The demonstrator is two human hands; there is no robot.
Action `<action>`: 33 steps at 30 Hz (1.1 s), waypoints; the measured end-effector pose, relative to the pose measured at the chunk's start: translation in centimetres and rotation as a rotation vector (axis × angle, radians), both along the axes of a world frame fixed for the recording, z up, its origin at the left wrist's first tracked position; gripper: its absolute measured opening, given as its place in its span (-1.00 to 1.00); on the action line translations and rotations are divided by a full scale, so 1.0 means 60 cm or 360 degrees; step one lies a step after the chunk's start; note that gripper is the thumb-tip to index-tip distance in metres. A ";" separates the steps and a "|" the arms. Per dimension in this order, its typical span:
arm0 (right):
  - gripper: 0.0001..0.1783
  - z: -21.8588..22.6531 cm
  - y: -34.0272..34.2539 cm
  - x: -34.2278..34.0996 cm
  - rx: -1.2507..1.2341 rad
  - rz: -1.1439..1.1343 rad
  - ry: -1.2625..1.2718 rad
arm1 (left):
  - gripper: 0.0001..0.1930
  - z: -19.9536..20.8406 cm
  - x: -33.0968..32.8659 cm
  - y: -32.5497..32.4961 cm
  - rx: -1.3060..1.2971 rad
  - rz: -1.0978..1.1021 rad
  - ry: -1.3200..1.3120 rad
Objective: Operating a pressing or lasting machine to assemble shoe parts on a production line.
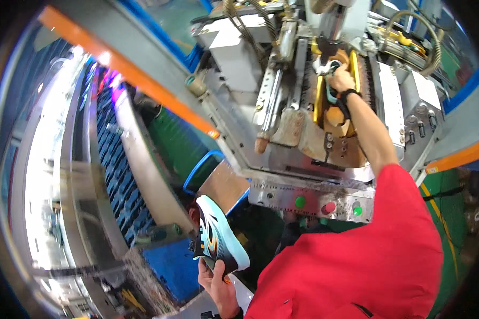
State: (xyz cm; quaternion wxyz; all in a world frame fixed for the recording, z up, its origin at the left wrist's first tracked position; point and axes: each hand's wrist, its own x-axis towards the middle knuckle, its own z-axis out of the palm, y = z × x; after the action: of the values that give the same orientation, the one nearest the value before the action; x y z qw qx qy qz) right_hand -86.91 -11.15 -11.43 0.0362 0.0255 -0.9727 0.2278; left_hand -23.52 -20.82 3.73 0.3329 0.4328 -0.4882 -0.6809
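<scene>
1. Two bare hands are kept well apart: the left hand (218, 284) is held low, while the right hand (341, 81) is extended into a machine (298, 130).
2. One sports shoe (222, 239), black and pale blue with orange accents, is gripped at its lower end between the left thumb and fingers, which are closed on it; it is held tilted in the air, its pale sole edge turned to the right.
3. Bent fingers of the right hand are placed at a white, dark and pale-blue piece (331, 97) between yellow side walls (319, 101); whether it is grasped, and how far those fingers are parted, cannot be told.
4. Green and red buttons (329, 208) are set along the front panel (266, 195), below the machine's metal fixtures.
5. A black band (348, 96) is worn on the right wrist, and a red garment (351, 266) is seen across the foreground.
6. At left, a blue ridged conveyor belt (118, 167) is seen beyond an orange-edged frame bar (127, 74), with green floor (175, 141) exposed between conveyor and machine.
</scene>
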 end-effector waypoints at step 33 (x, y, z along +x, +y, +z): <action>-0.67 0.558 -0.556 1.284 -0.1445 0.3537 0.1081 | -0.64 -0.500 0.900 0.256 0.0302 0.2923 -0.0462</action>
State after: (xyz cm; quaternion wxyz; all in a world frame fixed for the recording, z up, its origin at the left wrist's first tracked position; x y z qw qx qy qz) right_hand -9.88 -44.52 22.03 0.0790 0.8759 -0.1997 0.4320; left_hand 30.50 -5.48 -26.30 0.6397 0.7552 0.0661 -0.1272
